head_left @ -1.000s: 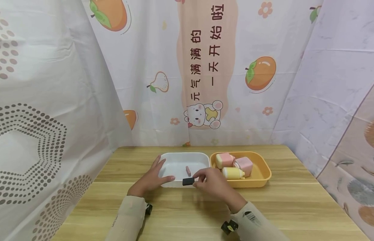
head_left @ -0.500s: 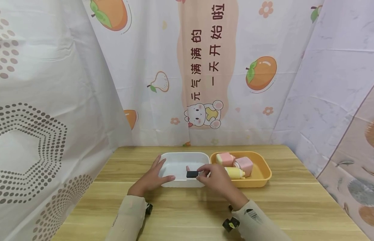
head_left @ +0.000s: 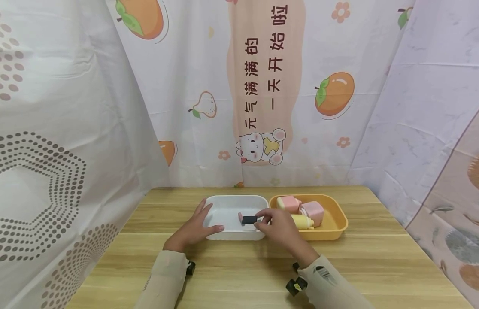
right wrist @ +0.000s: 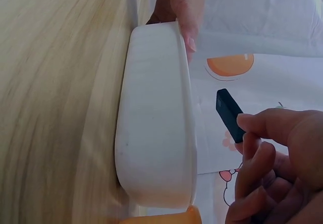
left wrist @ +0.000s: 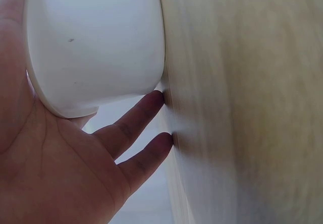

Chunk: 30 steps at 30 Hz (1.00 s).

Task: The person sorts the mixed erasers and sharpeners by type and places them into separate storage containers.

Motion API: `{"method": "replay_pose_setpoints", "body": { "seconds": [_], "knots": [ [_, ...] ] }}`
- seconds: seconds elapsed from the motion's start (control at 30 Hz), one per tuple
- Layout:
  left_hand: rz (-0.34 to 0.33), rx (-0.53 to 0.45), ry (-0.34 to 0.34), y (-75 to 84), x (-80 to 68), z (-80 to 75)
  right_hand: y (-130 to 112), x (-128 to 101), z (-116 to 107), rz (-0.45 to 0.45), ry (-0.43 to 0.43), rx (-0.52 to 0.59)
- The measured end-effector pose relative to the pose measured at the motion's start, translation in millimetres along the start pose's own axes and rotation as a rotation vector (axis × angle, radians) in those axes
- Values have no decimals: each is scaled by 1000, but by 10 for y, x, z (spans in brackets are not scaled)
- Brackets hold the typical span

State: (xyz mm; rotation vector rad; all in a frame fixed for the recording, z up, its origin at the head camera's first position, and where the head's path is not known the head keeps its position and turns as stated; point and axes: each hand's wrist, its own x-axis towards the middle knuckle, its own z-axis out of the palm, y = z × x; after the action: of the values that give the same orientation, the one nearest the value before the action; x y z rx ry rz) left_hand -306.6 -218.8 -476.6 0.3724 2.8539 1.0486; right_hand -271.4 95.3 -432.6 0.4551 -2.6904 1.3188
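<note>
My left hand (head_left: 195, 227) holds the left end of the white tray (head_left: 233, 235), thumb over the front rim and fingers round the far corner. In the left wrist view, two fingertips (left wrist: 160, 141) come down at the wooden tabletop beside the tray's end. With thumb and forefinger, my right hand (head_left: 278, 227) pinches one end of a small black USB stick (head_left: 249, 220). The stick points left, over the right part of the tray; in the right wrist view, the black stick (right wrist: 229, 114) is above the rim. A small pink stick-shaped piece (head_left: 240, 216) lies in the tray, partly hidden behind it.
An orange tray (head_left: 334, 235) stands against the white tray's right end. It contains a pink-and-cream bottle (head_left: 288, 204), a pink bottle (head_left: 313, 211) and a yellow bottle (head_left: 301, 221), partly covered by my right hand. Printed curtains (head_left: 208, 141) enclose the wooden table (head_left: 239, 274).
My right hand has carried the black USB stick from the tray's front edge inward and slightly right, over the tray's interior. My left hand has stayed in place.
</note>
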Motion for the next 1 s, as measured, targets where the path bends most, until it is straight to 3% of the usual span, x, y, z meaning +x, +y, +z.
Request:
{"method": "replay_pose_setpoints", "body": {
  "seconds": [1.0],
  "knots": [
    [-17,11,9,-8,15,11,63,34,56,18,51,8]
  ]
}}
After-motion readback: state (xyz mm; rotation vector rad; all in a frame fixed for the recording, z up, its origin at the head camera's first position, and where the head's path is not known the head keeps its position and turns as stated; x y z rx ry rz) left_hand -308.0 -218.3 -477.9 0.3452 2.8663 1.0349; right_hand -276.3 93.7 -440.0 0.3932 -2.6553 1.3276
